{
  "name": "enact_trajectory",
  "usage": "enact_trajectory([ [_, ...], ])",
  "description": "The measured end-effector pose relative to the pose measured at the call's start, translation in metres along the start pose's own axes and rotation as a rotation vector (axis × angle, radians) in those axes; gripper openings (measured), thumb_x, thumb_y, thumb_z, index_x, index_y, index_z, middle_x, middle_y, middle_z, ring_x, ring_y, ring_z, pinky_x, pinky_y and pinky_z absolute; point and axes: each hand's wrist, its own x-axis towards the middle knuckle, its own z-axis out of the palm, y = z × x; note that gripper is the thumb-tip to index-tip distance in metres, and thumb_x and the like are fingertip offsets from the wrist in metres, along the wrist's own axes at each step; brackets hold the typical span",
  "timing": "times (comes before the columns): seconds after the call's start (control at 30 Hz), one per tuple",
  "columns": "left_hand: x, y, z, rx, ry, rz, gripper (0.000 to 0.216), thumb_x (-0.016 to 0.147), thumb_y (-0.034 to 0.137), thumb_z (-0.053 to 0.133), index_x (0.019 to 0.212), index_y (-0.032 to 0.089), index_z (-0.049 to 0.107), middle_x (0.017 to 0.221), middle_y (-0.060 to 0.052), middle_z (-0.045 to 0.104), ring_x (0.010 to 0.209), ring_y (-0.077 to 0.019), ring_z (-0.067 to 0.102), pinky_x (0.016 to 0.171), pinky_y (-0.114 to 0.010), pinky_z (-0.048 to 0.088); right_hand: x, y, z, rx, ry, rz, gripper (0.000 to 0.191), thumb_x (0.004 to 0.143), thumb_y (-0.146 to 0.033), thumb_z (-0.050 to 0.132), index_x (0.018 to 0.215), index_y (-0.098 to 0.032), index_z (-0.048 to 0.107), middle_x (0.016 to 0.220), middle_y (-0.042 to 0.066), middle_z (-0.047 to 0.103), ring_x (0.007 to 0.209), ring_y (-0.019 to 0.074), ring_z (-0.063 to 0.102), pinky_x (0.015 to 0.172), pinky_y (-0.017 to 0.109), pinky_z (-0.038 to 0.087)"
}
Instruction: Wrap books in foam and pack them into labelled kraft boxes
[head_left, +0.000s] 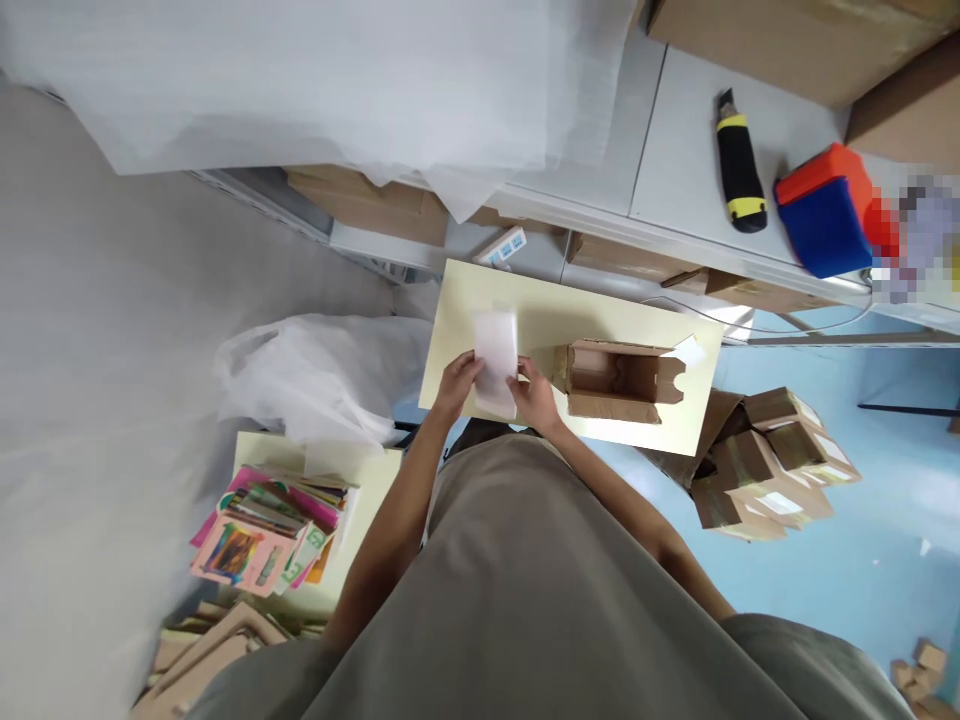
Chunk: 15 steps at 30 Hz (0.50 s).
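Both my hands hold a white foam-wrapped piece [496, 358] over a pale yellow board [487, 300]. My left hand [457, 383] grips its left edge with the fingers curled. My right hand [534, 395] pinches its right edge. Just to the right on the board lies an open small cardboard box [619, 380] on its side, with a white label on its flap.
A stack of colourful cards [266, 530] lies on a second yellow board at lower left, beside a white plastic bag [322, 375]. Several sealed small cartons [765, 465] sit on the blue floor at right. A black-yellow utility knife [739, 165] and a red-blue tape dispenser [825, 210] lie on the grey table.
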Motion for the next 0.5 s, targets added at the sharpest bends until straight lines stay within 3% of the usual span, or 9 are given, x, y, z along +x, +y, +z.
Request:
enact_trajectory([
  [0.13,-0.057,0.041,0.027,-0.149,-0.190,-0.019,0.053,0.080,0.057,0.089,0.113,0.016,0.082,0.116,-0.012,0.083,0.113,-0.0307,0.075,0.095,-0.039,0.060,-0.053,-0.012,-0.057,0.311,-0.033,-0.133,0.039,0.104,-0.056,0.066,0.131,-0.028,0.063,0.134,0.011,0.078,0.119,0.0271,0.077,0.096,0.039,0.065],
  [0.27,-0.093,0.065,0.067,-0.171,-0.307,-0.081,0.060,0.072,0.056,0.098,0.113,0.015,0.083,0.113,-0.015,0.084,0.107,-0.0338,0.078,0.092,-0.043,0.062,-0.082,-0.016,-0.107,0.457,-0.084,-0.180,0.040,0.102,-0.059,0.074,0.127,-0.028,0.066,0.128,0.008,0.080,0.119,0.0265,0.076,0.101,0.041,0.064],
  [0.37,-0.103,0.070,0.099,-0.083,-0.293,-0.053,0.065,0.071,0.060,0.098,0.113,0.014,0.082,0.112,-0.015,0.084,0.105,-0.0338,0.078,0.089,-0.042,0.062,-0.089,-0.011,-0.133,0.490,-0.081,-0.197,0.044,0.100,-0.061,0.077,0.127,-0.029,0.067,0.126,0.007,0.081,0.119,0.0271,0.076,0.103,0.044,0.064],
  [0.5,-0.103,0.073,0.136,0.079,-0.201,0.099,0.067,0.075,0.067,0.093,0.113,0.014,0.080,0.111,-0.013,0.084,0.101,-0.0310,0.077,0.084,-0.038,0.062,-0.087,0.005,-0.162,0.456,-0.017,-0.212,0.048,0.100,-0.066,0.076,0.129,-0.028,0.069,0.127,0.009,0.081,0.119,0.0282,0.077,0.104,0.046,0.065],
])
